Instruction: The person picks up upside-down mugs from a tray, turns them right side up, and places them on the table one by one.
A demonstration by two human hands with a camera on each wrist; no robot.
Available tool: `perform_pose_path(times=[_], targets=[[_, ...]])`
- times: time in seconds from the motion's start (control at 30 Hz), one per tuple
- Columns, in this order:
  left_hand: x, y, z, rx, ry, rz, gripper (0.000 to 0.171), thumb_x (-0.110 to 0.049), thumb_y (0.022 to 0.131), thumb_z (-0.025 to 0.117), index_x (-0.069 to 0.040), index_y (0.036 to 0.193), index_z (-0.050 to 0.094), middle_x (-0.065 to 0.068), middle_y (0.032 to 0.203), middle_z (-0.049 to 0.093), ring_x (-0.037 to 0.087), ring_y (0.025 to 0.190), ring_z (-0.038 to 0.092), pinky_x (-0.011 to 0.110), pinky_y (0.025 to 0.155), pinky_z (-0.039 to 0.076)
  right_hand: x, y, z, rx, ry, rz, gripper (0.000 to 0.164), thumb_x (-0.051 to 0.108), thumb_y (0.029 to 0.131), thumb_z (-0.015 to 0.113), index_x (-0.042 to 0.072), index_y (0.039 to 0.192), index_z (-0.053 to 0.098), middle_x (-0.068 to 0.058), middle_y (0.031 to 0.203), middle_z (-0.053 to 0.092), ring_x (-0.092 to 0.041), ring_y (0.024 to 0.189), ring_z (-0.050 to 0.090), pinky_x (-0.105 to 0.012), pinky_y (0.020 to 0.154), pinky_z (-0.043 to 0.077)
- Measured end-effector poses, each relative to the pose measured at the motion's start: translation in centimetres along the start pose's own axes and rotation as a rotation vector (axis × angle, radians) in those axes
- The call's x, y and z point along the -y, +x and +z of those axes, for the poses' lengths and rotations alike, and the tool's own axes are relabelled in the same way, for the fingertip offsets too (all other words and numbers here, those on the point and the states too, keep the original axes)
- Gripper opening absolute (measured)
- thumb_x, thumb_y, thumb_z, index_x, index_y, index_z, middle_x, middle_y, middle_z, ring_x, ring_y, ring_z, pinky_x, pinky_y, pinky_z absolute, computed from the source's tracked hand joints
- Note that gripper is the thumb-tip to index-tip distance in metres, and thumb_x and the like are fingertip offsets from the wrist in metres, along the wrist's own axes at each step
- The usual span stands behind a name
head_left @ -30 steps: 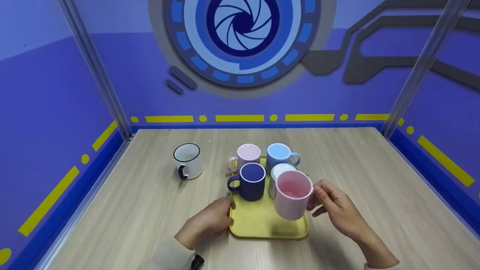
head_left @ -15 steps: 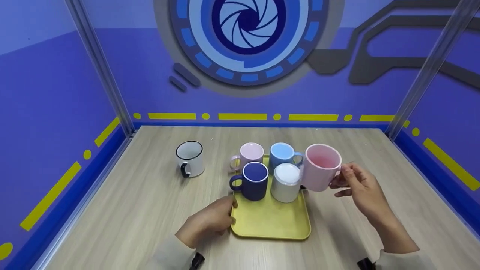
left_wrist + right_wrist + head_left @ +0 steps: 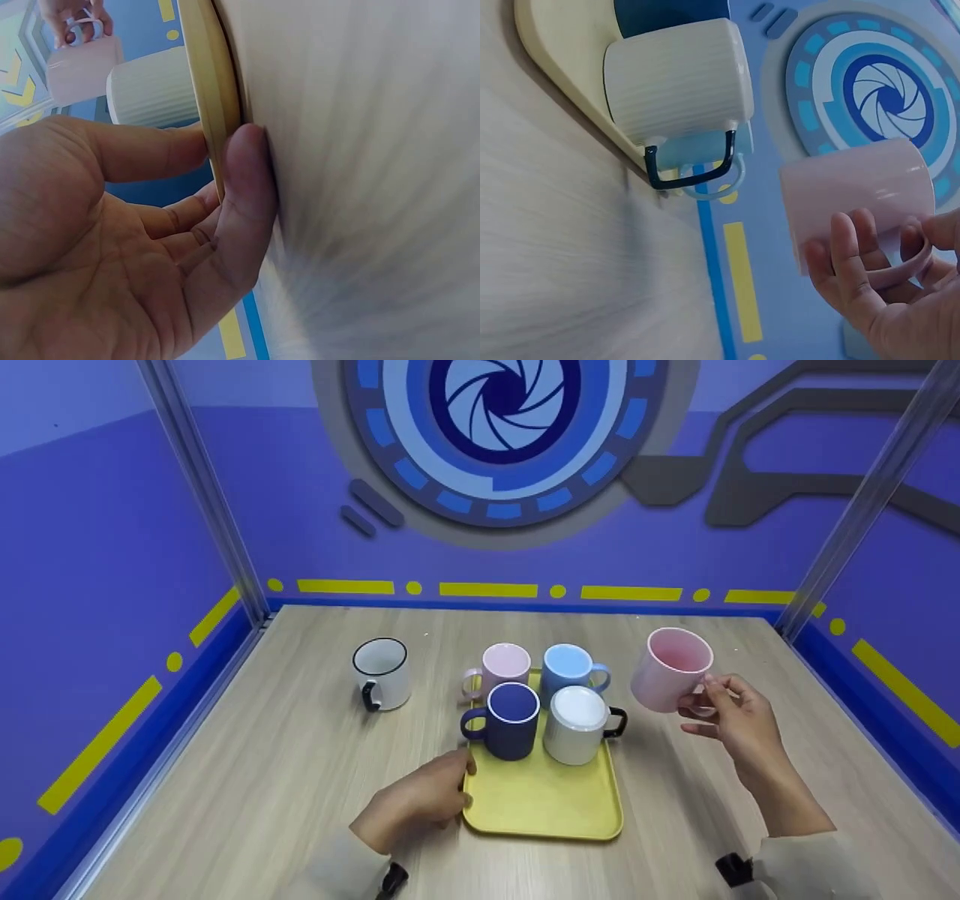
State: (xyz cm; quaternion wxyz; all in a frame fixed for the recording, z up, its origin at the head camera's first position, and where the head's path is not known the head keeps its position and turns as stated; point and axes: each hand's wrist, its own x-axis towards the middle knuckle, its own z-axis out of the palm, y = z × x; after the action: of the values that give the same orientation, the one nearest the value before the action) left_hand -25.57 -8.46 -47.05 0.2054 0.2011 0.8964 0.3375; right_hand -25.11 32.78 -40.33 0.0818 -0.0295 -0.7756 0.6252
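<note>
A blue-and-purple wall (image 3: 255,510) bearing a large aperture-like emblem (image 3: 504,390) rises behind a light wood-grain table (image 3: 225,780), where a yellow tray (image 3: 544,802) carries four mugs in two rows. To the right of the tray's far half, a person's right hand (image 3: 746,727) holds a pink mug (image 3: 666,682) aloft by its handle, fingers curled around the loop, the mug tipped slightly and well apart from the tray. At the tray's left edge, the left hand (image 3: 427,791) grips the rim, thumb and fingers pinching it, as the left wrist view shows. On the tray's far end stand a pale pink mug (image 3: 504,671) at left and a light blue mug (image 3: 566,669) at right. Nearer the tray's middle sit a navy mug (image 3: 512,731), its handle reaching the left edge, and a white mug (image 3: 574,739) whose black handle juts past the right edge. Left of the tray and well apart, a black-rimmed white mug (image 3: 390,690) stands upright on the table, its black handle toward the tray's near end.
</note>
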Motion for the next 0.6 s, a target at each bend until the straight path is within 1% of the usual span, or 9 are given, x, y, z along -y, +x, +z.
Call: perform_pose_path(times=[0.07,0.1,0.37,0.43,0.6], targets=[[0.0,0.0,0.0,-0.006,0.027,0.006,0.035,0.002,0.091,0.066,0.000,0.122,0.052,0.011,0.105,0.055,0.017,0.068,0.056,0.031,0.059,0.050,-0.4,0.5,0.2,-0.007,0.039,0.030,0.036,0.037,0.110,0.047,0.002,0.117,0.052,0.004,0.099,0.074,-0.010,0.094,0.075,-0.028,0.080,0.064],[0.0,0.0,0.0,-0.006,0.027,0.004,0.035,0.001,0.091,0.066,0.000,0.122,0.052,0.011,0.105,0.055,0.017,0.068,0.057,0.031,0.059,0.050,-0.5,0.7,0.3,-0.014,0.056,0.047,0.034,0.036,0.110,0.047,0.003,0.116,0.052,0.004,0.098,0.074,-0.010,0.094,0.075,-0.028,0.080,0.063],[0.0,0.0,0.0,0.004,-0.005,-0.010,0.035,0.002,0.092,0.065,0.000,0.124,0.052,0.010,0.101,0.054,0.014,0.058,0.056,0.030,0.054,0.049,-2.2,2.7,1.8,-0.066,0.219,0.189,0.025,0.032,0.111,0.046,0.007,0.111,0.050,0.006,0.093,0.076,-0.012,0.090,0.074,-0.029,0.080,0.064],[0.0,0.0,0.0,0.005,-0.009,-0.008,0.035,0.002,0.092,0.065,0.000,0.124,0.051,0.010,0.098,0.054,0.014,0.055,0.056,0.029,0.053,0.049,-2.7,3.2,2.1,-0.075,0.228,0.218,0.025,0.032,0.112,0.044,0.008,0.111,0.050,0.006,0.095,0.075,-0.012,0.091,0.073,-0.030,0.082,0.064],[0.1,0.1,0.0,0.003,0.003,-0.006,0.035,0.001,0.092,0.066,0.000,0.123,0.052,0.008,0.094,0.054,0.013,0.053,0.055,0.029,0.055,0.049,-4.0,4.1,2.9,-0.090,0.206,0.283,0.025,0.033,0.113,0.040,0.010,0.113,0.048,0.006,0.102,0.075,-0.012,0.100,0.072,-0.031,0.087,0.063]])
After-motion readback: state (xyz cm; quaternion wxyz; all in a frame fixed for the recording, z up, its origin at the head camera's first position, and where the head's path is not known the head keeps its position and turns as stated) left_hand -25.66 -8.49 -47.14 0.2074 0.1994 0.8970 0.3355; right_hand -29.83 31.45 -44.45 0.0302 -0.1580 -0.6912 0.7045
